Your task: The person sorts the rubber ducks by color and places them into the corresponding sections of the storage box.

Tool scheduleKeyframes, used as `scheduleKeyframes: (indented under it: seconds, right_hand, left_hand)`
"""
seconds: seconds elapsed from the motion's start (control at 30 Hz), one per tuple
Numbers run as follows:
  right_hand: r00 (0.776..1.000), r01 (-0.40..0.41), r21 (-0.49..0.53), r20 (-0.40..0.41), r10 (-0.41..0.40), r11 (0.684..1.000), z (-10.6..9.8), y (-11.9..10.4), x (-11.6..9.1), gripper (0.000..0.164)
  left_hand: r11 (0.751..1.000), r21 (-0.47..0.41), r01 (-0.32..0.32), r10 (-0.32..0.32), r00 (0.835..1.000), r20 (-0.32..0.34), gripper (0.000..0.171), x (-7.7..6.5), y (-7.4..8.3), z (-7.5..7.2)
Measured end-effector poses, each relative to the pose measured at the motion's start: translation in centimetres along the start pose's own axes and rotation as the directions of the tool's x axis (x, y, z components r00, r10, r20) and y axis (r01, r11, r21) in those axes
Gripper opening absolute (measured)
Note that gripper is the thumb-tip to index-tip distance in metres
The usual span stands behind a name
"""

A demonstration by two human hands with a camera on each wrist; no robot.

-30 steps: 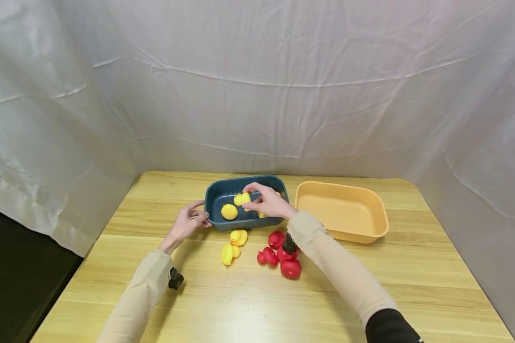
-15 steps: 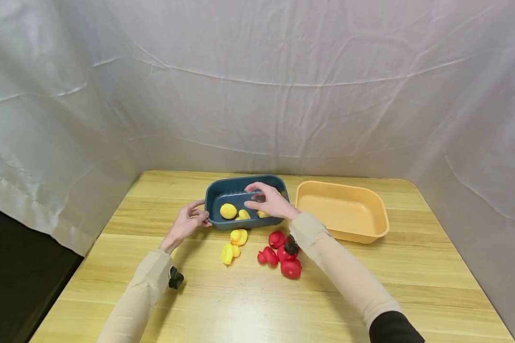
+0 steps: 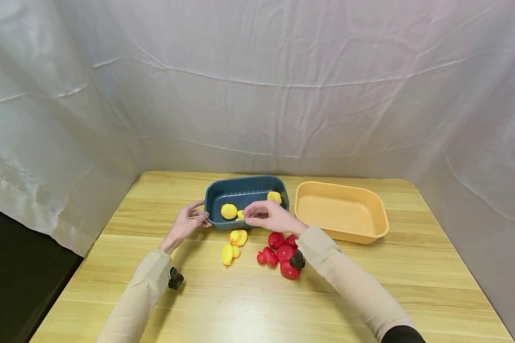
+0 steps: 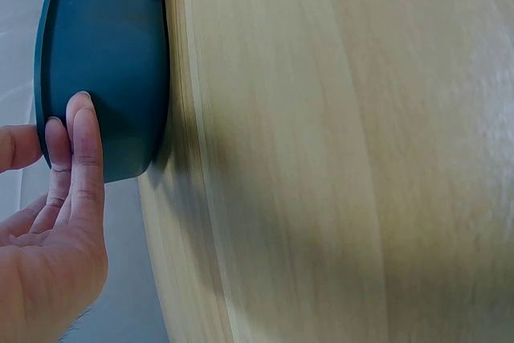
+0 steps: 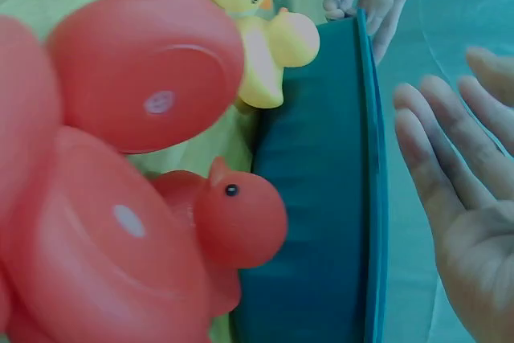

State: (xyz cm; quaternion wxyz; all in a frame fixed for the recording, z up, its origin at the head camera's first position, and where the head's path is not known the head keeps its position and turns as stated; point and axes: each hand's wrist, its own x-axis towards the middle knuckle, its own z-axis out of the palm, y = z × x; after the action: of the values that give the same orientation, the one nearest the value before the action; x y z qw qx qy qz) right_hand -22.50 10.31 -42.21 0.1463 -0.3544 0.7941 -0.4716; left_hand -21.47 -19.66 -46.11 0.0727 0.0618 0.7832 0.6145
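A dark blue plastic bin (image 3: 240,183) stands at the back of the table, with yellow rubber ducks (image 3: 229,211) inside. My left hand (image 3: 186,225) pinches the bin's left end; in the left wrist view the thumb and the fingers (image 4: 87,154) lie on opposite sides of the rim. Over the bin's front right part hovers my right hand (image 3: 274,217), fingers loosely bent and holding nothing. The right wrist view shows that hand's fingers (image 5: 438,146) spread above the rim. It hides part of the bin's inside.
In front of the bin, two yellow rubber ducks (image 3: 238,237) lie on the wooden table (image 3: 240,305). Several red rubber ducks (image 3: 267,257) cluster below my right wrist. An orange-yellow bin (image 3: 341,207) stands to the right. A pale curtain (image 3: 274,95) hangs behind the table.
My right hand has let go of a yellow rubber duck, which now lies in the blue bin. That hand has since moved toward the bin's front rim. The left hand stays in place.
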Motion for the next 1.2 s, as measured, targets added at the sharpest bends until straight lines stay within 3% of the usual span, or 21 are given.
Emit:
scheduleKeyframes:
  seconds: [0.23,0.43,1.2]
  right_hand:
    - [0.984,-0.015,-0.025,0.175,0.019,1.000,1.0,0.2,-0.5,0.035]
    - [0.960,-0.007,-0.050,0.278,0.021,0.999,1.6,0.5,-0.5,0.043]
    - [0.928,-0.052,-0.057,0.365,0.069,0.997,2.3,1.4,0.0,0.056]
  left_hand:
    - [1.000,0.005,-0.001,0.001,1.000,-0.004,0.059,0.0,0.0,0.0]
    - [1.000,0.007,0.002,-0.002,1.000,-0.006,0.058,0.0,0.0,0.1]
    - [1.000,0.028,0.006,-0.006,1.000,-0.006,0.058,0.0,0.0,0.1]
